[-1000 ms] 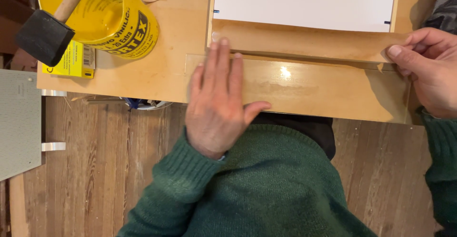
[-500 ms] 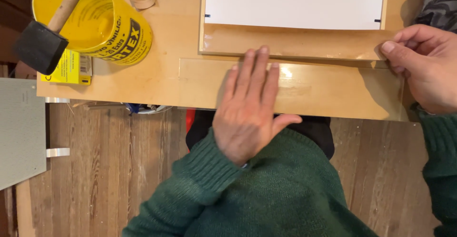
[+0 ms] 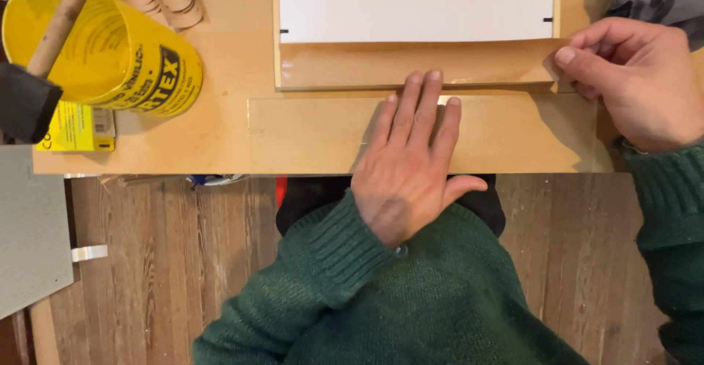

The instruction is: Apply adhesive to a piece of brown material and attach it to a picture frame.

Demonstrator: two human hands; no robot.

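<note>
**Hidden and cut-off parts**

The white sheet is cut by the far edge. The yellow can and foam brush are clipped at left. The strip beneath the left hand is partly covered.

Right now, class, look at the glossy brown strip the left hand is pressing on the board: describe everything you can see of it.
The brown strip is long, flat and glossy, tan like paper tape, and catches a small glint of light. It lies lengthwise along the near edge of the wooden board, just below the white sheet. The left hand lies flat on its middle with fingers spread; the right hand pinches near its right end.
</note>
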